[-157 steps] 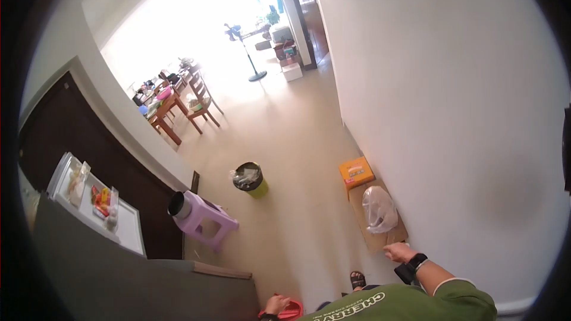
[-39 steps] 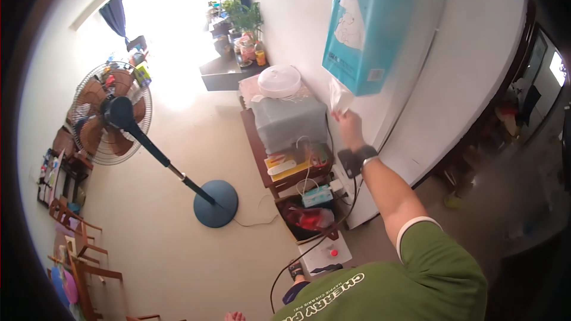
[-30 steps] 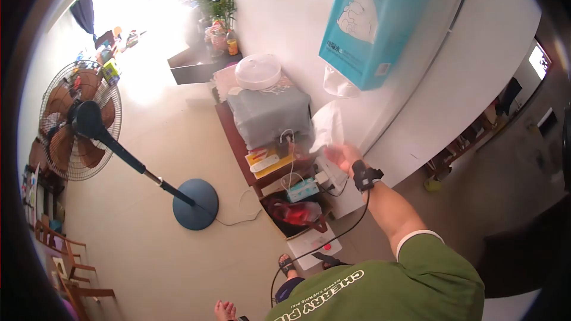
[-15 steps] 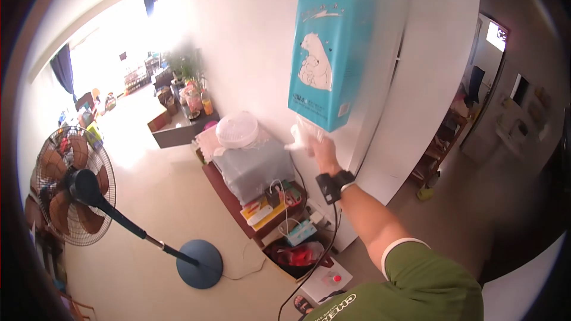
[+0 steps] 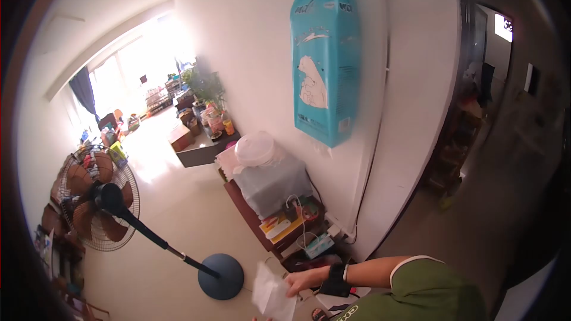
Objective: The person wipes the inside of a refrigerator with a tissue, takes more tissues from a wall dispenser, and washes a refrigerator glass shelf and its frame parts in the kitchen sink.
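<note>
My right hand, with a black band on its wrist, is closed on a white tissue low in the view. Only the fingertips of my left hand show at the bottom edge, just beneath the tissue; whether they touch it cannot be made out. On the wall, well above my hands, hangs a turquoise tissue pack with a bear picture. A little white shows at its lower end.
A standing fan with a round base is at the left. Near the wall, a low cabinet bears a grey-covered thing and a round white container. A dark doorway lies right.
My right hand has moved down from the pack's lower end, bringing the white tissue away from it. My left fingertips have come into view at the bottom. The view has shifted.
</note>
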Tool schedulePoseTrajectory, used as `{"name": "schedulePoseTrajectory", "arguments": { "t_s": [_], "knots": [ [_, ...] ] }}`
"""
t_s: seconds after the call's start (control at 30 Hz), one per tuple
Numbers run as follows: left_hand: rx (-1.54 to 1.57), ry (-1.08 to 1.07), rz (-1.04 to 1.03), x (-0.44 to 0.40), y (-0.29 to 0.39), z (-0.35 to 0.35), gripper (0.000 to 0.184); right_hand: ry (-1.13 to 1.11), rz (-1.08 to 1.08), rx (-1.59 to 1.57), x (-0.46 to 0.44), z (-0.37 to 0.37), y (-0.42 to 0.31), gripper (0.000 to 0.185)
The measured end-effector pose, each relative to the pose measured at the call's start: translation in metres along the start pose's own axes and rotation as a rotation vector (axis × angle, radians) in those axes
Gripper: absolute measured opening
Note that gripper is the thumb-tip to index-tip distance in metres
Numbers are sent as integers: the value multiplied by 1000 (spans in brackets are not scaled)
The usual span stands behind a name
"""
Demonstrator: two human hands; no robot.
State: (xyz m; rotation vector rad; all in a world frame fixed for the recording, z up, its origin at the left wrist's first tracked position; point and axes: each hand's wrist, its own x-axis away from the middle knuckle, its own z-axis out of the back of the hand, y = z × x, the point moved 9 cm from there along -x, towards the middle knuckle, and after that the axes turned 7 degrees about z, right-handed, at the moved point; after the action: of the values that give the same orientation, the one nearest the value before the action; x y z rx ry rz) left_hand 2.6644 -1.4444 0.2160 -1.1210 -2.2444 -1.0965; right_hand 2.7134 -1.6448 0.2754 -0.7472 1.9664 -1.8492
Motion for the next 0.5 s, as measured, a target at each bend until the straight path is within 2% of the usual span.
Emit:
{"name": "schedulePoseTrajectory", "arguments": {
  "t_s": [0.03, 0.13, 0.23, 0.27, 0.3, 0.33, 0.37, 0.4, 0.43, 0.5],
  "knots": [
    [-160, 19, -96, 8, 6, -21, 55, -83, 37, -63, 4, -28, -20, 28],
    [-644, 94, -387, 36, 14, -76, 39, -143, -39, -44, 27, -47, -32, 32],
    [-1144, 194, -625, 67, -2, -123, 31, -328, 72, 759, 65, -47, -84, 37],
    [-982, 220, -753, 85, -5, -135, 42, -136, 277, 858, 85, -27, -132, 32],
    [-908, 241, -751, 89, -15, -133, 42, 346, 419, 1023, 81, 30, -169, 29],
    [-835, 258, -750, 93, -24, -130, 42, 534, 548, 1441, 98, 55, -239, 35],
    [-764, 274, -752, 97, -30, -127, 42, 898, 549, 1979, 121, 78, -307, 41],
    [-848, 309, -794, 105, -34, -127, 40, 1308, 483, 2274, 145, 101, -370, 47],
    [-933, 341, -838, 113, -39, -128, 39, 1463, 516, 2339, 168, 120, -425, 44],
    [-986, 347, -866, 120, -46, -129, 38, 1607, 304, 2383, 194, 159, -496, 42]
  ]
}}
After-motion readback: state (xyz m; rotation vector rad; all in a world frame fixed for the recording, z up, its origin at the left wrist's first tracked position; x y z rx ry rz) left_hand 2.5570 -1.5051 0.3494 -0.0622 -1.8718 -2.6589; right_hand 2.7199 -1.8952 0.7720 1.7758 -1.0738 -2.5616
